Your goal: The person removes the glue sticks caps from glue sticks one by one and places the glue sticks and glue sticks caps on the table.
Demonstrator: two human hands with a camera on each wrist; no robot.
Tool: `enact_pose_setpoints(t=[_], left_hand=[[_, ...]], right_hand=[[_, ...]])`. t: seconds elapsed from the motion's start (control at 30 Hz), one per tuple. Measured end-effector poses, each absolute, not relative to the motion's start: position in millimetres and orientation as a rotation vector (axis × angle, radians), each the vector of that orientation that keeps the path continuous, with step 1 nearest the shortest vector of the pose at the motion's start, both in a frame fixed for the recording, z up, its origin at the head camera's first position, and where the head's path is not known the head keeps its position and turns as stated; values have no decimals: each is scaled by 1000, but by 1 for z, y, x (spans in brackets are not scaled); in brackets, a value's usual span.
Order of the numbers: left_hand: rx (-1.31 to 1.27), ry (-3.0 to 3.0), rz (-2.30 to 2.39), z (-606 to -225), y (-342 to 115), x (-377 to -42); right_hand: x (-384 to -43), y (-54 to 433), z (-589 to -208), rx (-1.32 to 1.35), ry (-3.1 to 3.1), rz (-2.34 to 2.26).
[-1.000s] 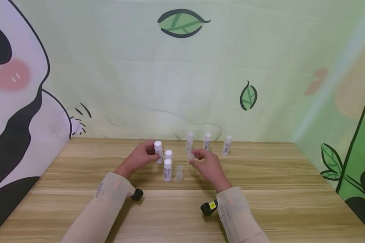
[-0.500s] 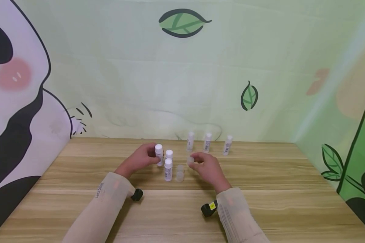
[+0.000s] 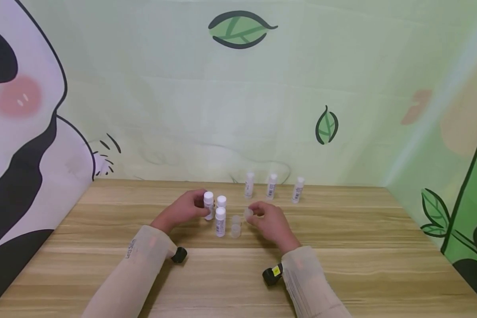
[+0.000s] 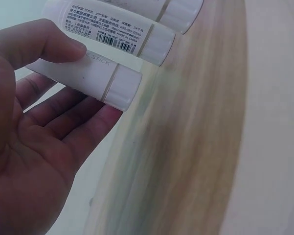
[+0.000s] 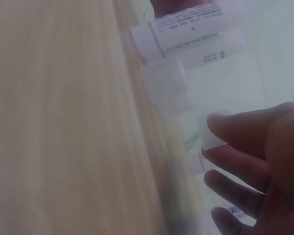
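Observation:
My left hand (image 3: 180, 210) grips an upright white glue stick (image 3: 208, 205), thumb on one side and fingers behind. In the left wrist view, part of the word "STICK" shows on this held glue stick (image 4: 99, 78). Beside it stand two more glue sticks, a rear one (image 3: 221, 201) partly covered by a front one (image 3: 220, 223). Thumb and index finger of my right hand (image 3: 273, 224) pinch a small translucent cap (image 3: 247, 214), whose ridged side (image 5: 214, 139) shows in the right wrist view. Two similar translucent caps (image 3: 236, 231) lie just right of the front glue stick.
Along the back of the wooden table (image 3: 230, 278), three white glue sticks stand spaced apart: a left one (image 3: 249, 186), a middle one (image 3: 271, 187) and a right one (image 3: 297, 191). Behind them hangs a pale green printed backdrop (image 3: 175, 88).
My left hand has brought its glue stick down and nearer, closer to the two beside it. My right hand has drawn the translucent cap toward me, away from the back row.

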State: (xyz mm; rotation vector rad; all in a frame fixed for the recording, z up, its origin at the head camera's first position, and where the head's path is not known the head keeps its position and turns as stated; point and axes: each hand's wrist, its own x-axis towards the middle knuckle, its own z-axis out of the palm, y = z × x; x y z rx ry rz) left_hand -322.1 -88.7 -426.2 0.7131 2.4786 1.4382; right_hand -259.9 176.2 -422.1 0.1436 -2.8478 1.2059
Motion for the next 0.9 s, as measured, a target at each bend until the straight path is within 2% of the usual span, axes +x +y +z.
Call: enact_pose_setpoints(t=[0.9], left_hand=[[717, 2444, 1409, -431, -90, -323]], right_hand=[[-260, 175, -432, 182, -2905, 1019]])
